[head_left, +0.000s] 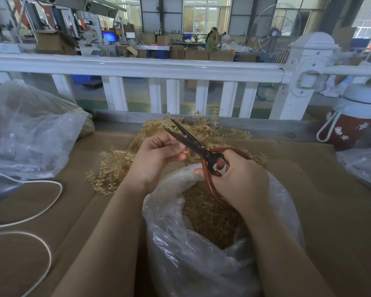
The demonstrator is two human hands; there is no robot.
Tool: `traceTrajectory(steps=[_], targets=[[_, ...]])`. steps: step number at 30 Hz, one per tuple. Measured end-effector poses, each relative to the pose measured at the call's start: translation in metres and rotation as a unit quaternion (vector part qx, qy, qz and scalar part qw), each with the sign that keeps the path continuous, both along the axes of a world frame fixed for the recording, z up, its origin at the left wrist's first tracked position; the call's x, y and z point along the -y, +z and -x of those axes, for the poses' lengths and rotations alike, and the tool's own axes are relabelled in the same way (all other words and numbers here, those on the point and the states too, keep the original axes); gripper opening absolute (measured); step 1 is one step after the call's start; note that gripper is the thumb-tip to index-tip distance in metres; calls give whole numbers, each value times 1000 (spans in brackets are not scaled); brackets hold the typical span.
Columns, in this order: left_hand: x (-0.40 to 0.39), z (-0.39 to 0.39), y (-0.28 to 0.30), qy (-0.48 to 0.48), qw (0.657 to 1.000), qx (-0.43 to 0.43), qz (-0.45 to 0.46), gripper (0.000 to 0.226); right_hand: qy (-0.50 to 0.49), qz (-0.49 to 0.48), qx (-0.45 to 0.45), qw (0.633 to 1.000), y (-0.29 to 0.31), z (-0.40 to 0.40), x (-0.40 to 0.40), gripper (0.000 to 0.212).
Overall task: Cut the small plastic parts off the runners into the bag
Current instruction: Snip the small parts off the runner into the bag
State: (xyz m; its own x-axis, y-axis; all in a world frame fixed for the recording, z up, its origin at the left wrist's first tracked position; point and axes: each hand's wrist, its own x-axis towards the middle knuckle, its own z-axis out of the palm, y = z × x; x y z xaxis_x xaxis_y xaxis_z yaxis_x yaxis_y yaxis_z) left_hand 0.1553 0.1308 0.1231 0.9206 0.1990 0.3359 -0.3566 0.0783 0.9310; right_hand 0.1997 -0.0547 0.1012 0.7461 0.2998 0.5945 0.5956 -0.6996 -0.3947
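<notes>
right hand (240,179) grips scissors (193,144), blades parted — left hand (156,155) curled, contents unclear — above bag (201,254).

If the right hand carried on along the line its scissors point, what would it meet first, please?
Likely the left hand, which lies beside the open blades of the scissors that the right hand holds; beyond lies the runner pile. Depth is unclear.

Bare counter (321,189) lay open right of the bag (201,264); runners (116,166) crowded behind, a cord (41,206) looped left, a rail (137,69) closed the back.
</notes>
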Motion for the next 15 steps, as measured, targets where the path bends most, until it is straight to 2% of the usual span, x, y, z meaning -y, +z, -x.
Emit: traceTrajectory(steps=[6, 10, 12, 15], targets=[[-1, 0, 0, -16, 1000, 7, -3, 18, -2, 4, 1, 1000, -2, -3, 0, 67], [-1, 1, 1, -14, 1000, -4, 5, 14, 1, -9, 7, 1000, -1, -2, 0, 63], [-2, 2, 2, -26, 998, -23, 49, 3, 3, -7, 10, 1000, -1, -1, 0, 62], [-6, 3, 3, -62, 985, -56, 153, 17, 10, -12, 21, 1000, 0, 0, 0, 60]])
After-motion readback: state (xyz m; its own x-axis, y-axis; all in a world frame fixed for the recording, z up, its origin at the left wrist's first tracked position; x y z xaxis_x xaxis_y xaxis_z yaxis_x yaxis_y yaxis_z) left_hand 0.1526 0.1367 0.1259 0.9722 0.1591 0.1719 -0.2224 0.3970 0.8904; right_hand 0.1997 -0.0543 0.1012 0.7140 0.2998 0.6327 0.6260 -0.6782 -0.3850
